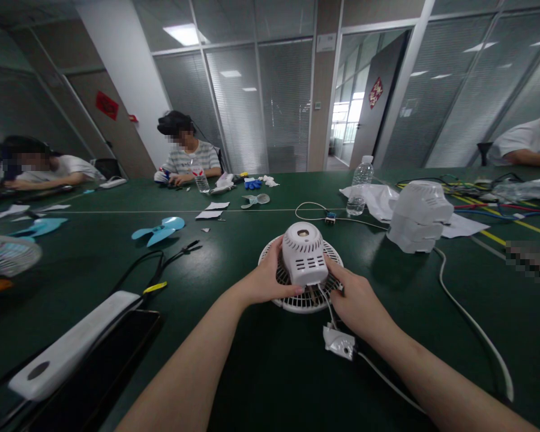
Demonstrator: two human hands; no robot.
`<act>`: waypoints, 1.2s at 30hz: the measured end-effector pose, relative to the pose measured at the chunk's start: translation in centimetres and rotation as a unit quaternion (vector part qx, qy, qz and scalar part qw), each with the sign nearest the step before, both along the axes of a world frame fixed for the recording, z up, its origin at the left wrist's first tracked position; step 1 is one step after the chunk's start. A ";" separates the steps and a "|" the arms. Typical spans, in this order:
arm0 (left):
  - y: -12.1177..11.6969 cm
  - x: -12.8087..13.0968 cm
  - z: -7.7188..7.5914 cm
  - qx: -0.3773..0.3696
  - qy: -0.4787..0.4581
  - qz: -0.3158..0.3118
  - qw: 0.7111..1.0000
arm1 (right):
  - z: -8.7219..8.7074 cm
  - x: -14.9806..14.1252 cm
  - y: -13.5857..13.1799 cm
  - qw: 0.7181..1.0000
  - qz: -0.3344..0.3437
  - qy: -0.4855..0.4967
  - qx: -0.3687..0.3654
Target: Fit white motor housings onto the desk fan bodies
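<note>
A white fan motor housing with slotted vents stands on a round white fan grille in front of me. My left hand is closed round the housing's left side, with the thumb along its lower front edge. On the other side, my right hand has its index finger against the housing and its remaining fingers curled by the grille. A white cord runs from the housing down to a small white switch box lying on the table. Part of the grille is hidden under the housing and hands.
A stack of white plastic housings and a water bottle stand to the right. At left lie a blue fan blade, a white power strip and a dark phone-like slab. Across the green table sits a person.
</note>
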State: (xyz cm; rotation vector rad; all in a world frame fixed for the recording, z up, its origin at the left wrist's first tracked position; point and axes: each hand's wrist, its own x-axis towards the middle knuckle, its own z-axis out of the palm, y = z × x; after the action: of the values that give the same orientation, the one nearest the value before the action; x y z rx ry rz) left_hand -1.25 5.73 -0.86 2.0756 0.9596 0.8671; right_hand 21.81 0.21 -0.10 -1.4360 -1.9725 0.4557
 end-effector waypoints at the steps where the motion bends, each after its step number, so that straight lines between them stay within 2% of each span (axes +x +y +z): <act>1: 0.0 0.0 0.0 -0.001 0.000 0.002 1.000 | -0.1 0.0 0.1 1.000 0.000 0.003 0.003; 12: -0.3 0.3 0.6 -0.003 -0.001 0.014 1.000 | -0.5 -0.4 -0.2 0.996 0.009 0.083 -0.003; 22: -0.2 0.2 0.7 0.003 -0.027 0.006 1.000 | -0.2 0.2 0.4 0.996 0.040 0.072 -0.014; 27: -0.3 0.3 0.9 0.002 -0.045 -0.002 0.999 | -0.2 0.2 0.4 0.998 0.022 0.059 -0.027; 36: -0.5 0.5 0.8 0.018 -0.006 0.009 1.000 | -0.3 0.4 1.0 0.996 0.036 0.079 -0.024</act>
State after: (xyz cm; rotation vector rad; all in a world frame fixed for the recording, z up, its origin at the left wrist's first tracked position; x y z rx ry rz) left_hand -0.76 5.20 -0.04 2.0930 0.9638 0.9125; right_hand 22.22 1.17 -0.45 -1.3189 -1.9016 0.6339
